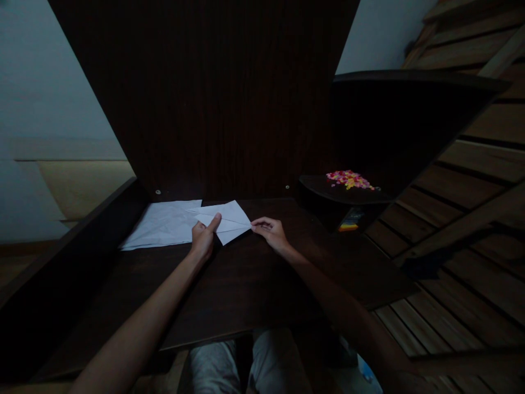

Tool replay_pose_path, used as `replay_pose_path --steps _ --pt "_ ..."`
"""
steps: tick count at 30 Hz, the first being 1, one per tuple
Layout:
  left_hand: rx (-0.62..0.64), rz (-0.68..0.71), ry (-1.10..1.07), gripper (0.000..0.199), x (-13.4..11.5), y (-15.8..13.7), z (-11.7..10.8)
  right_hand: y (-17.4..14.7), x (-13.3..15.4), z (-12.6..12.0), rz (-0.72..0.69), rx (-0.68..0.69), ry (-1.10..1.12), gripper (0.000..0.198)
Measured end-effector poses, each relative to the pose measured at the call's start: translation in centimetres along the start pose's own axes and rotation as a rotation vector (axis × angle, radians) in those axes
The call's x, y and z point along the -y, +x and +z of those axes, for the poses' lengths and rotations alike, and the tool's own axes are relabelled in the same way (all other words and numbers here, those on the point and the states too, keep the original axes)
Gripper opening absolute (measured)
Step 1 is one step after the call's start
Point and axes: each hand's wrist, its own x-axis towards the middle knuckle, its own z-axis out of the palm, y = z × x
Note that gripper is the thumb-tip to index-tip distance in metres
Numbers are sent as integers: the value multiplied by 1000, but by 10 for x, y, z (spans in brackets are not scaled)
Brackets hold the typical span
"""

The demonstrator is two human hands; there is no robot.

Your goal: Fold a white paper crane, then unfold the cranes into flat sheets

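Note:
A folded sheet of white paper [234, 214] with crease lines and pointed corners is held up between both hands over the dark desk [229, 290]. My left hand [204, 236] grips its left part, thumb pressed on top and fingers curled underneath. At the paper's right tip, my right hand [270, 230] pinches the corner between thumb and fingers. Left of the hands, a stack of white paper sheets [162, 224] lies on the desk, partly overlapped by the folded sheet in this view.
A dark panel [213, 98] rises behind the desk, and a low side board [74, 241] borders its left. On a corner shelf [315, 186] at the right sits a pile of small pink and yellow pieces [350, 179]. Wooden slats [471, 219] stand farther right.

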Motion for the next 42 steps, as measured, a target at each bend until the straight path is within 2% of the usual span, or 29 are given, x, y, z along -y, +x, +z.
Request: replay_pose_path --steps 4,10,25,31,42 --pt "10 5 18 36 1 0 -1 1 1 -1 37 -16 20 22" --pt "-44 48 63 37 2 0 -1 2 -2 0 40 17 2 29" --pt "-82 85 224 45 1 -2 -3 3 -9 -1 79 47 8 26" --pt "-61 78 182 41 -1 -4 -1 3 -8 -1 87 41 19 24" --pt "-118 110 179 42 -4 -4 1 0 -1 -2 72 107 37 21"
